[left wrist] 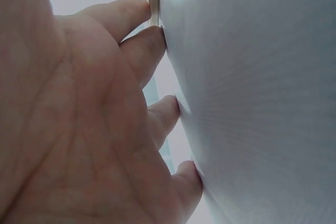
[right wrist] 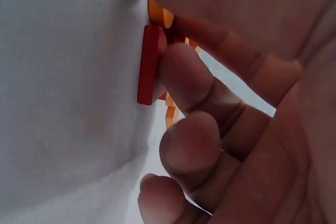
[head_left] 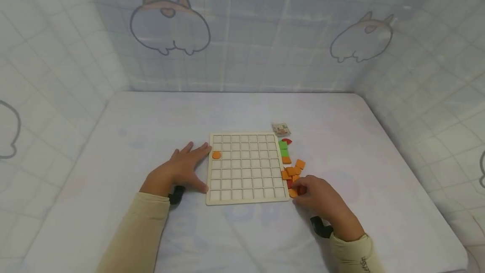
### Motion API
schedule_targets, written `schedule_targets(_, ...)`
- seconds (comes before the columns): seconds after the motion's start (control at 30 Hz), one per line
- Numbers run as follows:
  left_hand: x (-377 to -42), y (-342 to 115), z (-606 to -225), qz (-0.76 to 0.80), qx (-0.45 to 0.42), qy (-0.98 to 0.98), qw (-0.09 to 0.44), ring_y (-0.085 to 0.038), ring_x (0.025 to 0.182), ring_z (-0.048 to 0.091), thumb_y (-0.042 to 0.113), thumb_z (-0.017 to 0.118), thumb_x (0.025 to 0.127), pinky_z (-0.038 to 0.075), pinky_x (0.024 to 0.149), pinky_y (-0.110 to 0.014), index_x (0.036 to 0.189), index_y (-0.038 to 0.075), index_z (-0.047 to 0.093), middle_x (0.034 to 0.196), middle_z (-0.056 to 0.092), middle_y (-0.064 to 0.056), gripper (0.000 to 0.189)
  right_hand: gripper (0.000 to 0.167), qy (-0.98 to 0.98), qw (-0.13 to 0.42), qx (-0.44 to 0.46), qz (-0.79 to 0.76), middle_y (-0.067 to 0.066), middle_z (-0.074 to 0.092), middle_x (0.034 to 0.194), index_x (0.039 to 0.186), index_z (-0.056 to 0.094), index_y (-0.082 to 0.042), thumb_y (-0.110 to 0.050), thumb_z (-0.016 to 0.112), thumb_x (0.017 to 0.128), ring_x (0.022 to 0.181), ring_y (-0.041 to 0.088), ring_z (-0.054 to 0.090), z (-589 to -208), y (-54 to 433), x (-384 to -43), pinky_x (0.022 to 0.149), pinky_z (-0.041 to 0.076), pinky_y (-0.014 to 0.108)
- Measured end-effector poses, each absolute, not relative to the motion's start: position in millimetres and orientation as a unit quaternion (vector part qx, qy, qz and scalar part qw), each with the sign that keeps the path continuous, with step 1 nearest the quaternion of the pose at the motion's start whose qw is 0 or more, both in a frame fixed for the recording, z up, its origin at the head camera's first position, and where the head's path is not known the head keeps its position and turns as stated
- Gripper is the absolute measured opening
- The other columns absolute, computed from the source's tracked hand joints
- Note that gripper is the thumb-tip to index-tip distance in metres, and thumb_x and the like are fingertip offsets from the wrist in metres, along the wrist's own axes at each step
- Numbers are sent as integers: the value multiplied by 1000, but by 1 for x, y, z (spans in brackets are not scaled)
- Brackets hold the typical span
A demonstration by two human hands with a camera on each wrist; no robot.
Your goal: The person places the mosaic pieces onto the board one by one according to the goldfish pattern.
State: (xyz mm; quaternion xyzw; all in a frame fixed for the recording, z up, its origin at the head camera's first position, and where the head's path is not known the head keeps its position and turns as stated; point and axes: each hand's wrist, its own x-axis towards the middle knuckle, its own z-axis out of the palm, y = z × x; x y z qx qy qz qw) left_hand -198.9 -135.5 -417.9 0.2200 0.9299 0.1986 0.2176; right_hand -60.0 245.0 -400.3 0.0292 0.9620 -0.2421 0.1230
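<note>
we see the left hand (head_left: pixel 181 170) spread wide with its fingers nearly straight, holding nothing, a fingertip and the thumb touching the near edge of the pale gridded board (head_left: pixel 246 173), which lies flat between our two hands. on the board, just right of the left fingertips, sits an orange disc (head_left: pixel 216 155) in a square by that edge. our right hand (head_left: pixel 320 197) is lowered off the board's other side, fingers bent, at a red piece (right wrist: pixel 150 65) that a fingertip meets; we cannot tell whether thumb and finger have hold of it. just left of the right thumb lies a rounded orange piece (head_left: pixel 293 194), and just beyond the right fingers is a loose heap of orange pieces (head_left: pixel 290 171). farther past that hand, along the board's edge, we find green pieces (head_left: pixel 284 149), a red wedge (head_left: pixel 287 141) and a small patterned block (head_left: pixel 281 129). a white table (head_left: pixel 379 159) lies under both hands, and a pale sleeve (head_left: pixel 132 231) covers the left forearm.
</note>
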Motion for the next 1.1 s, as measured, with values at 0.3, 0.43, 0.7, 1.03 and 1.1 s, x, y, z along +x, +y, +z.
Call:
schedule_targets(0.3, -193, -132, -418, 201, 212, 930, 222, -41, 158, -2, 52, 94, 60, -2, 123, -68, 163, 22, 23, 172, 16, -2, 129, 16, 974, 111, 17, -195, -10, 60, 88, 89, 75, -23, -18, 86, 79, 82, 11, 53, -406, 238, -60, 80, 50, 32)
schedule_targets(0.43, -191, -130, -418, 204, 211, 930, 220, -41, 158, -2, 52, 94, 61, -2, 123, -68, 163, 21, 24, 172, 16, -2, 128, 15, 977, 114, 0, -181, -11, 60, 84, 86, 73, -24, -18, 85, 80, 81, 10, 53, -406, 237, -60, 79, 51, 32)
schedule_targets(0.7, -195, -120, -417, 201, 220, 931, 212, -40, 158, -2, 53, 94, 60, -1, 123, -68, 163, 22, 24, 172, 16, -2, 128, 14, 970, 82, -52, -224, -8, 57, 79, 86, 67, -22, -14, 78, 83, 74, 13, 51, -385, 236, -68, 64, 45, 27)
schedule_targets(1.03, -196, -103, -417, 191, 240, 928, 213, -36, 159, 0, 50, 94, 62, 2, 125, -66, 163, 26, 26, 171, 18, 3, 124, 9, 957, 72, -174, -219, -13, 63, 91, 98, 75, -23, -27, 73, 90, 84, 9, 56, -390, 142, -116, 76, 52, 24)
schedule_targets(1.1, -194, -98, -417, 188, 245, 928, 211, -36, 159, 1, 50, 94, 63, 3, 125, -66, 163, 27, 26, 171, 18, 4, 123, 10, 961, 79, -174, -201, -11, 63, 92, 100, 75, -22, -27, 72, 92, 85, 10, 56, -393, 127, -124, 79, 53, 25)
